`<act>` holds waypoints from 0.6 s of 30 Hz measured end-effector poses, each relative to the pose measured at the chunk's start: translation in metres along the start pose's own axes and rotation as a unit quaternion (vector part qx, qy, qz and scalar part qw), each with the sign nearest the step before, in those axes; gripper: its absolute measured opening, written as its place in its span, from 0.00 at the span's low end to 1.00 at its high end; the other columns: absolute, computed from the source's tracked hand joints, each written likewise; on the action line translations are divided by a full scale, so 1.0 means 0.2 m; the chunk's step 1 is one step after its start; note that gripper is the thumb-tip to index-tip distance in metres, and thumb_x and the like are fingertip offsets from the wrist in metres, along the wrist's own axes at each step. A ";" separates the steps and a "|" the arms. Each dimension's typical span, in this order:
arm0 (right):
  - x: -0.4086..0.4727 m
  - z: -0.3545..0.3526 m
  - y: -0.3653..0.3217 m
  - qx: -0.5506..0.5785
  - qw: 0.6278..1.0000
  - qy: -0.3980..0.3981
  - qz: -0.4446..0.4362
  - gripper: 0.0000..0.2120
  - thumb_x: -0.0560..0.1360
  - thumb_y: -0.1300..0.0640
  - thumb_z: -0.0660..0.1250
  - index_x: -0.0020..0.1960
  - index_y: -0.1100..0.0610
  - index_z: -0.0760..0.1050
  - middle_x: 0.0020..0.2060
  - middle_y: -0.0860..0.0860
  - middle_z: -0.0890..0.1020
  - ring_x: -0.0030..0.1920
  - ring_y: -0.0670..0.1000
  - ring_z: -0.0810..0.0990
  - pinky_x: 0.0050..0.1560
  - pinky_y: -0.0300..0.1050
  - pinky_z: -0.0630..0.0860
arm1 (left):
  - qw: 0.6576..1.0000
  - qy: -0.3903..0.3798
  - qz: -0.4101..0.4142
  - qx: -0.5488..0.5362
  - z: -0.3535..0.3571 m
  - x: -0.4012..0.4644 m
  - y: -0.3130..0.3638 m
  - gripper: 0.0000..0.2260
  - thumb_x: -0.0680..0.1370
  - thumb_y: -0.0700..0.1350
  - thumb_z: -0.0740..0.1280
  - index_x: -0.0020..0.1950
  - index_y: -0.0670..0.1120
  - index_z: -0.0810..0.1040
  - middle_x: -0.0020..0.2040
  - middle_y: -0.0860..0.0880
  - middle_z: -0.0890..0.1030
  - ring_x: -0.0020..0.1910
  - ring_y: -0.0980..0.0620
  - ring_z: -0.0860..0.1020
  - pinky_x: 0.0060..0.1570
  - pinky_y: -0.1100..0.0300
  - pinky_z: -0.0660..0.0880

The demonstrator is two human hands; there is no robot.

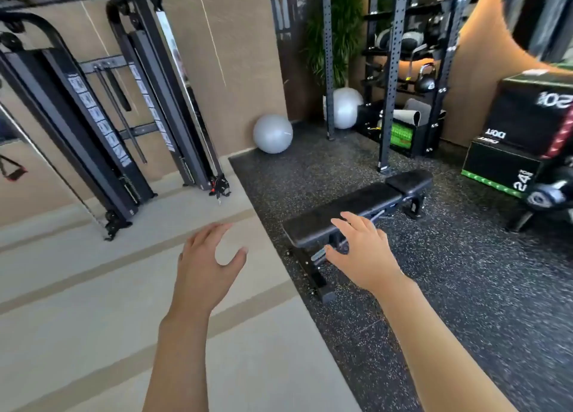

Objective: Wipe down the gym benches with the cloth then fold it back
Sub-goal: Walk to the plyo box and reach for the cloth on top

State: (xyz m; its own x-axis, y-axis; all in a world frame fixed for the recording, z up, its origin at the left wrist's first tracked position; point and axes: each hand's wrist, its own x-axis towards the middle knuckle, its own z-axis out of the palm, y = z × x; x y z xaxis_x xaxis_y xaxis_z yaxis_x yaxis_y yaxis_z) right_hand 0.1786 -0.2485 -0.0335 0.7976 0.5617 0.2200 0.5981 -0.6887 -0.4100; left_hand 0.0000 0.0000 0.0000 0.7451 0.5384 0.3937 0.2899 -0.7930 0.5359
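a: gym floor, two zones: pale flooring (93,303) on the left, dark speckled rubber mat (465,272) on the right. item one?

b: bench (356,211), black padded, on the mat near its left edge. long axis runs from the near-left end, close to the hands, up and away to the far-right seat pad. near end points toward the person; top lies flat.

a: hands?

b: left hand (207,256), bare, fingers spread and relaxed, grip apart, holding nothing, over the pale flooring. right hand (361,250), bare, fingers loosely extended, grip apart, holding nothing, raised in front of the bench's near end; contact cannot be told.

a: cloth?

b: not in view. neither hand carries one.

a: other stock?

b: cable machine (130,117) at left, grey ball (272,133) by the wall, rack (393,70) with kettlebells behind, stacked boxes (511,151) at right.

a: risks, as judged?

b: wiping likely cannot begin without the cloth. bench frame and foot (321,287) jut low at the near end; a step in close could catch a shin or toe. reaching only from this end could leave the far pad missed.
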 end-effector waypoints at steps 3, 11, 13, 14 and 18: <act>0.02 0.00 -0.01 -0.005 0.999 0.025 0.044 0.30 0.80 0.39 0.62 0.79 0.47 0.64 0.80 0.47 0.62 0.79 0.52 0.58 0.76 0.62 0.59 | 0.999 -0.026 0.029 -0.026 0.03 0.15 -0.02 0.23 0.78 0.56 0.71 0.73 0.58 0.74 0.73 0.59 0.73 0.74 0.55 0.65 0.75 0.45 0.66; -0.15 -0.04 0.07 -0.025 0.979 0.065 0.190 0.30 0.80 0.37 0.61 0.79 0.46 0.63 0.80 0.46 0.62 0.80 0.52 0.57 0.77 0.62 0.57 | 0.979 -0.150 0.122 -0.063 0.28 0.40 0.04 0.24 0.79 0.59 0.69 0.75 0.60 0.72 0.76 0.58 0.70 0.77 0.55 0.64 0.78 0.46 0.64; -0.22 -0.08 0.11 -0.036 0.972 0.082 0.218 0.30 0.80 0.37 0.61 0.79 0.46 0.63 0.80 0.46 0.62 0.80 0.52 0.57 0.77 0.62 0.58 | 0.970 -0.173 0.152 -0.077 0.36 0.41 0.10 0.25 0.79 0.59 0.69 0.75 0.60 0.72 0.76 0.58 0.70 0.77 0.55 0.65 0.77 0.46 0.65; -0.27 -0.10 0.12 -0.043 0.968 0.088 0.232 0.30 0.80 0.37 0.61 0.79 0.46 0.63 0.80 0.46 0.62 0.80 0.52 0.58 0.77 0.62 0.57 | 0.966 -0.183 0.166 -0.082 0.40 0.42 0.14 0.25 0.79 0.59 0.69 0.75 0.59 0.72 0.76 0.58 0.70 0.76 0.55 0.65 0.76 0.46 0.66; -0.44 -0.20 0.19 -0.058 0.947 0.109 0.295 0.30 0.80 0.38 0.61 0.80 0.46 0.63 0.80 0.47 0.61 0.80 0.52 0.57 0.78 0.61 0.55 | 0.946 -0.211 0.218 -0.113 0.52 0.41 0.34 0.24 0.78 0.57 0.70 0.74 0.55 0.75 0.74 0.55 0.73 0.75 0.52 0.67 0.77 0.46 0.66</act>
State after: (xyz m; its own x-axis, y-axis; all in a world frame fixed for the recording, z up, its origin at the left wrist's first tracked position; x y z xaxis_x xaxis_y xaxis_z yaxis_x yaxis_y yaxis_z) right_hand 0.1347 -0.3421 -0.0325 0.9855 -0.0363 0.1657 0.0376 -0.9058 -0.4221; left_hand 0.1425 -0.0394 -0.0099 0.9513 -0.0251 0.3071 -0.2008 -0.8066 0.5560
